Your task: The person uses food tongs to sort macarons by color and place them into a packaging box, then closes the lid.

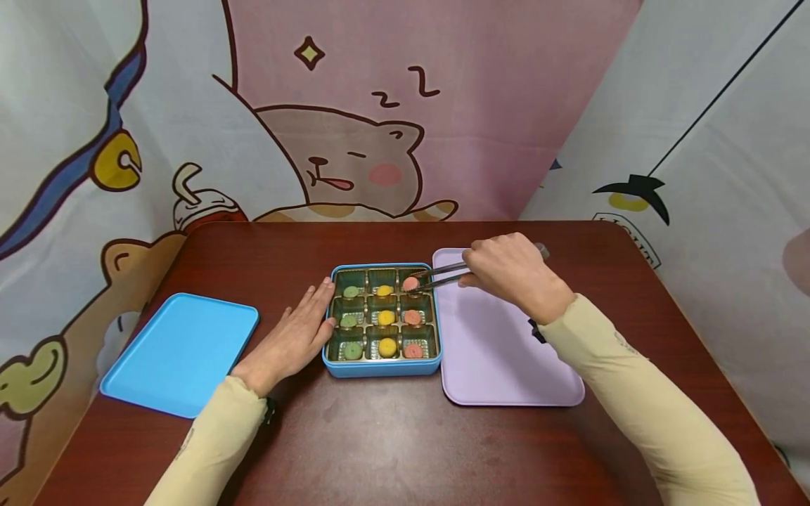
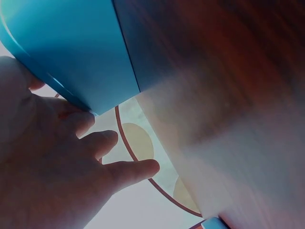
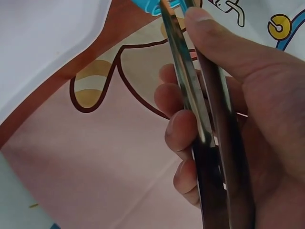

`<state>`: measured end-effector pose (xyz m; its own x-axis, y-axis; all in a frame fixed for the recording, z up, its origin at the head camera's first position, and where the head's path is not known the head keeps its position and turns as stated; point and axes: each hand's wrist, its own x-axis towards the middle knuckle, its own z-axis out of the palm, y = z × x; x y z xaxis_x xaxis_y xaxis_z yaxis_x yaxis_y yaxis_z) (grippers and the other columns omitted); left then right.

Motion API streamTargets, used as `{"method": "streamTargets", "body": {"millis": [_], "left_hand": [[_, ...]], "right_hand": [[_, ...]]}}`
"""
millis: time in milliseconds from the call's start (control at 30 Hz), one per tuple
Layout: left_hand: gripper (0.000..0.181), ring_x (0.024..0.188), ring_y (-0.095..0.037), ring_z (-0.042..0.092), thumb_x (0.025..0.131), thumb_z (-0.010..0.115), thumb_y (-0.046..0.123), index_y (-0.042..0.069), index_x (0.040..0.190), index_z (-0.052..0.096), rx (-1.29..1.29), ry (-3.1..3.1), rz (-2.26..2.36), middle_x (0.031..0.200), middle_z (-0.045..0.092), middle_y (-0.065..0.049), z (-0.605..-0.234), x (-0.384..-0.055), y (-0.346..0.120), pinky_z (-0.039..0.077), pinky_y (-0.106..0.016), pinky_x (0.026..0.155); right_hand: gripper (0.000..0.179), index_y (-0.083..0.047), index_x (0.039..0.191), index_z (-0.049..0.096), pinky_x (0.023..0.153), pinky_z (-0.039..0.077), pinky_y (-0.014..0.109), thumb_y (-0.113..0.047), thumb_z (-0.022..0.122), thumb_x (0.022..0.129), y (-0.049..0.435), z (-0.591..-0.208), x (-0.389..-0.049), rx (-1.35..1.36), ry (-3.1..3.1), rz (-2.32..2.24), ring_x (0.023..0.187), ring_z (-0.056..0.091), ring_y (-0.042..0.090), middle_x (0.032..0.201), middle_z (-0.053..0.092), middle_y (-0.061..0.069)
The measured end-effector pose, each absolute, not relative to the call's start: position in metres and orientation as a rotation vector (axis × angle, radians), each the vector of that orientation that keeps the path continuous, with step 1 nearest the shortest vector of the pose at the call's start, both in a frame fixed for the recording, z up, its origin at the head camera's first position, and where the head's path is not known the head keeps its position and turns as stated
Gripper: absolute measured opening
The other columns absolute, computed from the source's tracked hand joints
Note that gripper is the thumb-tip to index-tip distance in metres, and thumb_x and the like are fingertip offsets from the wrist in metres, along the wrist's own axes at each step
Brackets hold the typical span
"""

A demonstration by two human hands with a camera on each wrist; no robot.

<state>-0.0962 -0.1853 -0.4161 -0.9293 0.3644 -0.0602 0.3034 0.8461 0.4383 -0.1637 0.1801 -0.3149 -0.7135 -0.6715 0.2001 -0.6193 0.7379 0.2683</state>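
A blue box (image 1: 382, 370) with a gold divided insert stands mid-table, small round pieces in its compartments: green (image 1: 352, 350) at left, yellow (image 1: 387, 347) in the middle, pink (image 1: 413, 351) at right. My left hand (image 1: 294, 337) rests against the box's left side, fingers extended; in the left wrist view they lie along the blue wall. My right hand (image 1: 511, 270) grips metal tongs (image 3: 190, 90), fingers curled round both arms. The tong tips reach into the back right compartment, one on each side of a pink piece (image 1: 410, 283). Whether they touch it, I cannot tell.
Right of the box lies a flat lilac tray (image 1: 506, 379), partly under my right forearm. A flat blue lid or tray (image 1: 183, 351) lies on the left of the brown table (image 1: 392, 450). Behind the table hangs a cartoon-printed cloth (image 1: 493, 105).
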Motion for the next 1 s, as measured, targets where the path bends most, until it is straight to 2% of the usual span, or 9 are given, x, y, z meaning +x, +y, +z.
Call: {"method": "streamTargets", "body": {"millis": [267,533,900,1000], "left_hand": [[0.067,0.158,-0.037,0.010,0.113,0.041,0.035,0.012,0.168,0.010,0.524,2.867,0.654,0.174,0.004,-0.006,-0.417,-0.097,-0.184,0.019,-0.073,0.116],[0.068,0.158,-0.037,0.009,0.113,0.041,0.036,0.014,0.168,0.009,0.517,2.852,0.662,0.174,0.004,-0.005,-0.418,-0.097,-0.183,0.018,-0.073,0.117],[0.068,0.158,-0.037,0.009,0.113,0.041,0.036,0.013,0.168,0.009,0.519,2.849,0.658,0.174,0.003,-0.005,-0.417,-0.097,-0.185,0.018,-0.073,0.116],[0.068,0.158,-0.037,0.009,0.113,0.041,0.036,0.012,0.168,0.009,0.513,2.851,0.654,0.174,0.003,-0.005,-0.416,-0.097,-0.186,0.018,-0.074,0.116]], "right_hand": [[0.037,-0.013,0.069,0.070,0.043,0.043,0.034,-0.041,0.093,0.076,0.172,-0.309,-0.164,0.997,-2.701,-0.303,0.047,0.046,0.014,0.057,0.051,-0.003],[0.038,-0.013,0.067,0.070,0.044,0.046,0.037,-0.043,0.092,0.076,0.169,-0.310,-0.163,0.992,-2.719,-0.319,0.047,0.050,0.015,0.058,0.054,-0.003],[0.043,-0.011,0.076,0.066,0.044,0.044,0.037,-0.048,0.087,0.082,0.194,-0.307,-0.157,0.941,-2.748,-0.197,0.050,0.051,0.017,0.063,0.055,-0.001],[0.042,-0.009,0.083,0.070,0.043,0.046,0.039,-0.048,0.085,0.084,0.206,-0.311,-0.154,0.929,-2.713,-0.123,0.052,0.054,0.019,0.067,0.059,0.001]]}}
